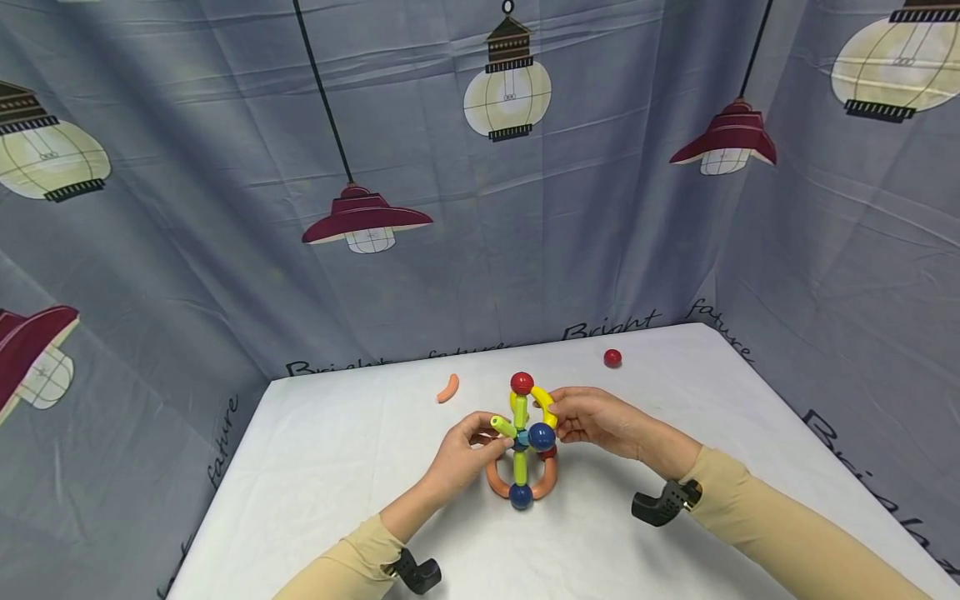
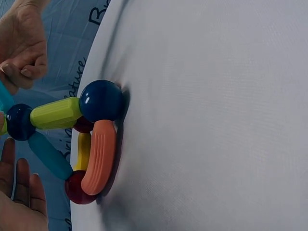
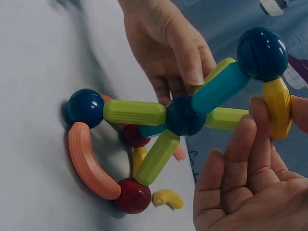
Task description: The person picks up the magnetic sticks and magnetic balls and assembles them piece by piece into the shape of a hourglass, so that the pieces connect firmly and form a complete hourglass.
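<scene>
A structure of magnetic sticks and balls stands on the table, with a red top ball [image 1: 522, 383], a central blue ball [image 3: 185, 116] and salmon curved sticks [image 2: 101, 156] along its base. My left hand [image 1: 471, 450] holds it from the left near the centre, thumb in front beside a lime-green stick [image 1: 502, 426]; its exact contact is partly hidden. On the other side, my right hand [image 1: 596, 421] pinches a yellow curved stick [image 3: 277, 108] between thumb and fingers. That stick meets a blue ball [image 3: 263, 54] on a teal stick [image 3: 221, 86].
A loose salmon curved stick [image 1: 447, 389] lies behind the structure to the left. Farther back on the right rests a red ball [image 1: 612, 358]. A yellow curved piece [image 3: 168, 198] lies on the white table [image 1: 337, 450] behind the base. Curtains [image 1: 480, 283] surround the table.
</scene>
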Available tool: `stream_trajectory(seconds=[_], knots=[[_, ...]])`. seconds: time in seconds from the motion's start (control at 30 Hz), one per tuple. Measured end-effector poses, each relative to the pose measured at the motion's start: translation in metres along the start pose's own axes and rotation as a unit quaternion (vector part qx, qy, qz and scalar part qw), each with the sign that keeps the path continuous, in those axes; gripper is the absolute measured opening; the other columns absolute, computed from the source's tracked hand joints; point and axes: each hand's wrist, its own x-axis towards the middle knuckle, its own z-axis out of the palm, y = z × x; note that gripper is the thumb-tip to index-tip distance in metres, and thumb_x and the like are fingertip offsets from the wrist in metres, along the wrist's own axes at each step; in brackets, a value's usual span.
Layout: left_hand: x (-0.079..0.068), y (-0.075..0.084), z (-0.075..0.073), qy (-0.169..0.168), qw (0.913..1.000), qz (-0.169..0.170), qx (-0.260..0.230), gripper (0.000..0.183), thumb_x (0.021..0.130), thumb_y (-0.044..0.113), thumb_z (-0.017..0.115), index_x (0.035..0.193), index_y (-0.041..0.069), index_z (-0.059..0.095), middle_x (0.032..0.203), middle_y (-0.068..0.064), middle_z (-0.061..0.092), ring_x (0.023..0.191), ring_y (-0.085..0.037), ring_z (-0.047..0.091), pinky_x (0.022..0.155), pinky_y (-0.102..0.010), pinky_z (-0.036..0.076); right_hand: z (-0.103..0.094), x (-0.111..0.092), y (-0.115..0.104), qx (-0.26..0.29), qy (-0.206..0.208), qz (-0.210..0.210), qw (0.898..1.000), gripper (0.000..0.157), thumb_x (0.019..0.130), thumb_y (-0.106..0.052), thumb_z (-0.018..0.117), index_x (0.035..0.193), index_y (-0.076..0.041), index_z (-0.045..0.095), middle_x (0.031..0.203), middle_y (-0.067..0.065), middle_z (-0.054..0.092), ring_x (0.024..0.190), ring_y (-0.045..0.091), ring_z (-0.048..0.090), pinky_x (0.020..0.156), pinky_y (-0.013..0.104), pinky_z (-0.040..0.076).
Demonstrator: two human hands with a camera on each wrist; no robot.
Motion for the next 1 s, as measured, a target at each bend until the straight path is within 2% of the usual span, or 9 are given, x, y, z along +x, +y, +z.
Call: stream_trajectory(seconds=[0.13, 0.27, 0.33, 0.5, 0.63, 0.77, 0.87, 1.0], knots=[[0.0, -0.004, 0.001, -0.013, 0.9997, -0.015, 0.014, 0.031, 0.095, 0.027, 0.074, 0.123, 0.016, 0.066, 0.117, -0.001, 0.065, 0.114, -0.027, 0.058, 0.093, -0.04, 0.049, 0.0, 0.0, 0.001, 0.002, -0.001, -0.001, 1.0, 0.033, 0.098, -0.023, 0.062, 0.121, 0.0, 0.061, 0.094, 0.009, 0.066, 0.084, 0.023, 0.061, 0.085, 0.035, 0.052], [0.003, -0.01, 0.0, -0.044, 0.9967, -0.02, 0.064, 0.034, 0.094, 0.035, 0.073, 0.125, 0.024, 0.064, 0.123, 0.001, 0.062, 0.12, -0.026, 0.055, 0.1, -0.047, 0.045, 0.0, -0.001, 0.001, 0.004, -0.003, -0.003, 1.0, 0.033, 0.098, -0.023, 0.062, 0.121, 0.0, 0.061, 0.094, 0.009, 0.066, 0.085, 0.023, 0.061, 0.085, 0.035, 0.052], [0.003, -0.014, -0.001, -0.059, 0.9934, -0.018, 0.097, 0.035, 0.093, 0.038, 0.073, 0.125, 0.026, 0.064, 0.123, 0.0, 0.062, 0.119, -0.023, 0.053, 0.101, -0.047, 0.044, 0.0, -0.001, 0.001, 0.006, -0.003, -0.003, 1.0, 0.033, 0.099, -0.024, 0.062, 0.122, 0.0, 0.061, 0.094, 0.009, 0.066, 0.085, 0.023, 0.061, 0.086, 0.035, 0.052], [0.003, -0.017, -0.004, -0.079, 0.9841, -0.001, 0.159, 0.039, 0.092, 0.043, 0.074, 0.124, 0.022, 0.067, 0.114, -0.002, 0.064, 0.111, -0.023, 0.051, 0.092, -0.039, 0.044, 0.0, -0.001, 0.002, 0.009, -0.004, -0.001, 1.0, 0.035, 0.099, -0.024, 0.062, 0.123, 0.0, 0.06, 0.095, 0.009, 0.065, 0.087, 0.025, 0.061, 0.087, 0.035, 0.052], [0.002, -0.016, -0.006, -0.084, 0.978, 0.0, 0.191, 0.045, 0.092, 0.048, 0.072, 0.127, 0.021, 0.067, 0.116, 0.002, 0.063, 0.114, -0.021, 0.05, 0.092, -0.037, 0.044, 0.001, -0.001, 0.002, 0.01, -0.001, -0.001, 1.0, 0.034, 0.099, -0.024, 0.061, 0.123, 0.001, 0.06, 0.095, 0.009, 0.065, 0.088, 0.026, 0.061, 0.087, 0.035, 0.052], [-0.001, -0.015, -0.01, -0.084, 0.9735, -0.006, 0.213, 0.047, 0.096, 0.043, 0.069, 0.134, 0.016, 0.065, 0.127, 0.004, 0.062, 0.122, -0.02, 0.051, 0.101, -0.043, 0.045, 0.002, 0.0, 0.001, 0.011, -0.001, -0.001, 1.0, 0.034, 0.1, -0.024, 0.061, 0.124, 0.0, 0.059, 0.096, 0.01, 0.066, 0.09, 0.027, 0.061, 0.087, 0.036, 0.052], [-0.006, -0.016, -0.014, -0.078, 0.9725, -0.013, 0.219, 0.043, 0.1, 0.036, 0.063, 0.138, 0.015, 0.064, 0.135, 0.002, 0.061, 0.128, -0.02, 0.051, 0.105, -0.048, 0.044, 0.002, 0.001, 0.001, 0.01, 0.003, 0.0, 1.0, 0.036, 0.1, -0.025, 0.062, 0.126, 0.001, 0.058, 0.097, 0.009, 0.065, 0.09, 0.026, 0.061, 0.088, 0.036, 0.051], [-0.011, -0.017, -0.02, -0.074, 0.9738, -0.02, 0.214, 0.036, 0.103, 0.033, 0.058, 0.136, 0.019, 0.067, 0.132, 0.005, 0.064, 0.127, -0.018, 0.053, 0.105, -0.049, 0.044, 0.003, 0.001, 0.0, 0.005, 0.011, 0.003, 1.0, 0.045, 0.1, -0.027, 0.063, 0.133, 0.003, 0.055, 0.097, 0.009, 0.066, 0.088, 0.023, 0.061, 0.088, 0.035, 0.052]])
